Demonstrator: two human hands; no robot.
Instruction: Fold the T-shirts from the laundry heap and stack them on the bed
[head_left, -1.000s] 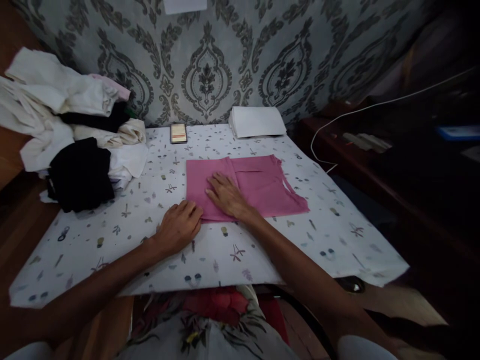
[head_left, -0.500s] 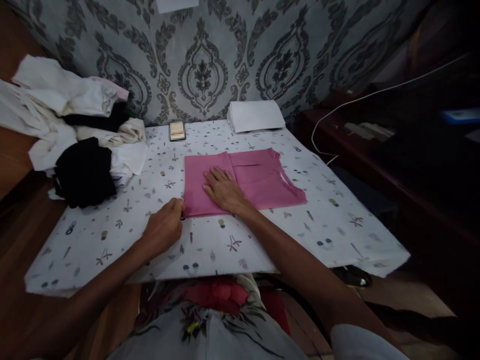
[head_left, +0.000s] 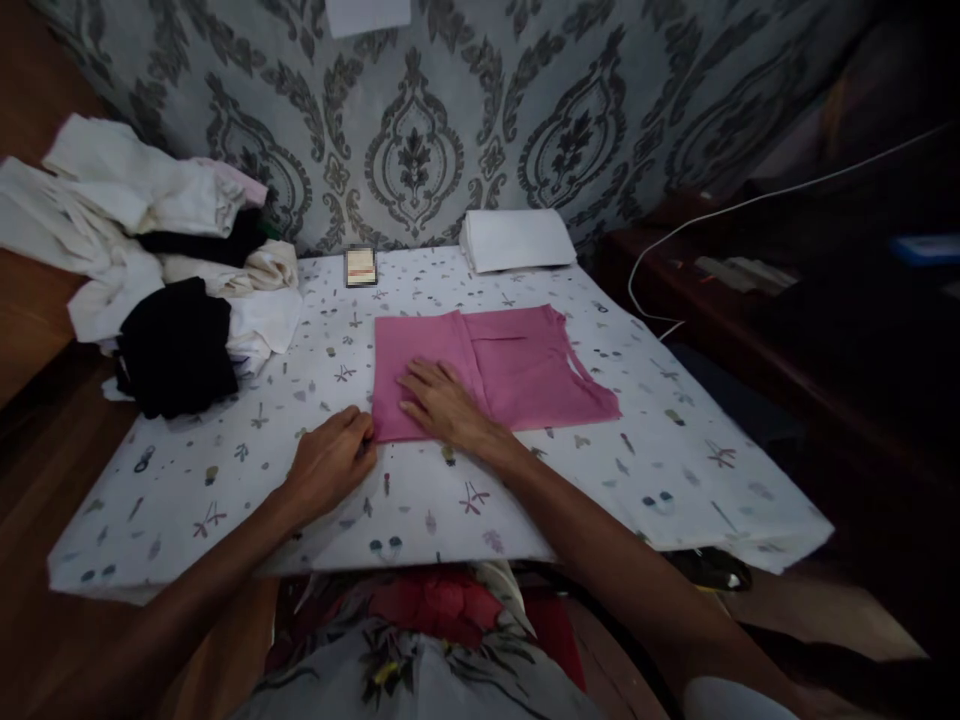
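A folded pink garment [head_left: 525, 370] lies flat on the table, its curved neckline edge toward the right. My left hand [head_left: 336, 458] is closed at the garment's near left corner, with fingers and thumb pinching the cloth there. Flat on the left half of the garment rests my right hand [head_left: 442, 400], its fingers spread and pointing up and to the left. A fold line crosses the garment just to the right of that hand.
White cloth with small printed motifs covers the table [head_left: 420, 520]. Crumpled white clothes [head_left: 142, 190] and a black garment [head_left: 176, 345] are heaped at the left. A small framed card-like object [head_left: 361, 268] and folded white paper or cloth [head_left: 517, 240] lie at the back. A white cable [head_left: 720, 215] runs at the right.
My right hand has slid slightly left and nearer on the pink cloth. My left hand stays at the corner. The whole view has shifted a little.
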